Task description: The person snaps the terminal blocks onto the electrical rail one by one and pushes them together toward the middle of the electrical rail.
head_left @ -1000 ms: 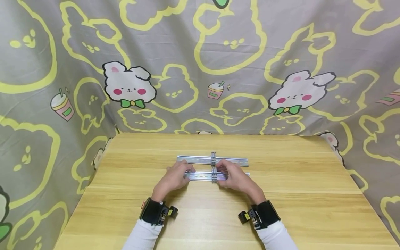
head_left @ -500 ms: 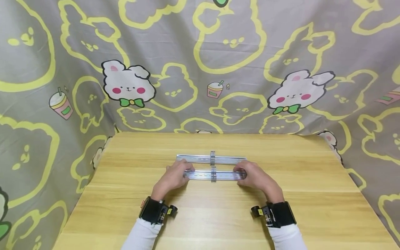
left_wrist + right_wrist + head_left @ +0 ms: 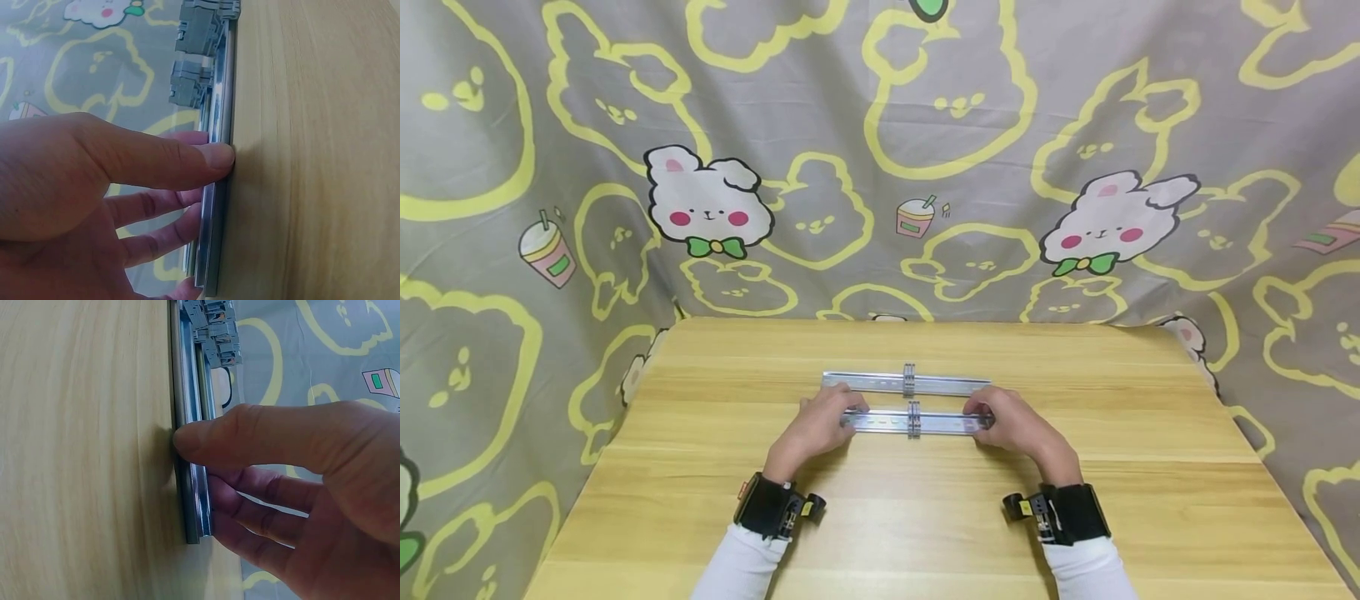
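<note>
Two slotted metal DIN rails lie parallel on the table, each carrying grey terminal blocks near its middle. My left hand (image 3: 822,423) grips the left end of the near rail (image 3: 951,423), thumb on the front edge and fingers behind. At its other end my right hand (image 3: 1017,425) holds the same rail between thumb and fingers. The near terminal blocks (image 3: 913,420) stand upright between the hands, touched by neither. Just behind lies the far rail (image 3: 865,382) with its own terminal blocks (image 3: 909,380). Both wrist views show the near rail (image 3: 219,112) pinched close to its ends.
The wooden table (image 3: 880,517) spreads around the rails. A grey patterned curtain (image 3: 820,100) hangs along its back and sides. Each wrist wears a black strap with a small camera (image 3: 1018,507).
My right hand has moved right, from beside the near terminal blocks to the right end of the near rail, and grips it there. The left hand stays at its end.
</note>
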`<state>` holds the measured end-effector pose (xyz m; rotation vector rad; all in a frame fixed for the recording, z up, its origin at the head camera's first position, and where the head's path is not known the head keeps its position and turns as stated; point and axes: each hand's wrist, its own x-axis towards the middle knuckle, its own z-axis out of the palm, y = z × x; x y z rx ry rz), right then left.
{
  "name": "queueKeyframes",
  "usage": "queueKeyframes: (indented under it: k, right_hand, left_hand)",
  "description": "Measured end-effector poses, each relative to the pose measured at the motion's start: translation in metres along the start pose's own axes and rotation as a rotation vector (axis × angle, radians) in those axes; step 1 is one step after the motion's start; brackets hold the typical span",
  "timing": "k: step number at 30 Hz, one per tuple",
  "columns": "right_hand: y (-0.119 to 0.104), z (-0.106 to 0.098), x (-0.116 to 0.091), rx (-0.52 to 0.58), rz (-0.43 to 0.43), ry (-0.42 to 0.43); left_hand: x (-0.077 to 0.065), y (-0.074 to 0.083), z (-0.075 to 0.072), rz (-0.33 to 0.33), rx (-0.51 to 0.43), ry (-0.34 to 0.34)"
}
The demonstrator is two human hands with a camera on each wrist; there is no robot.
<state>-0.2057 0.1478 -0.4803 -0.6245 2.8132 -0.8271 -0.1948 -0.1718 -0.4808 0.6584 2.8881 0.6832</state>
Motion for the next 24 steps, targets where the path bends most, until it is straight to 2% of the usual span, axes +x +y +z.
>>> queueKeyframes:
  k: [3, 7, 9, 12, 14, 18, 21, 24]
  right_hand:
    - [0.001, 0.000, 0.000, 0.011, 0.001, -0.005]
    - [0.005, -0.003, -0.002, 0.075, -0.009, -0.008]
    - [0.009, -0.008, -0.002, 0.096, -0.027, 0.004]
    - [0.018, -0.019, 0.001, 0.085, -0.063, 0.069]
    - [0.025, -0.028, 0.004, 0.045, -0.083, 0.130]
    - [0.038, -0.039, 0.009, -0.053, -0.121, 0.233]
    - [0.045, -0.041, 0.012, -0.099, -0.133, 0.249]
    - [0.049, -0.039, 0.015, -0.128, -0.120, 0.223]
  left_hand:
    - [0.000, -0.002, -0.001, 0.003, -0.015, -0.015]
    - [-0.005, -0.010, -0.007, 0.038, -0.128, -0.016]
    - [-0.008, -0.016, -0.014, 0.038, -0.190, -0.011]
    - [-0.011, -0.028, -0.028, 0.021, -0.219, 0.015]
    - [-0.012, -0.038, -0.038, -0.006, -0.191, 0.037]
    - [-0.009, -0.060, -0.056, -0.036, -0.057, 0.112]
    - [-0.006, -0.076, -0.064, -0.062, 0.042, 0.155]
    - [-0.004, -0.089, -0.069, -0.096, 0.099, 0.155]
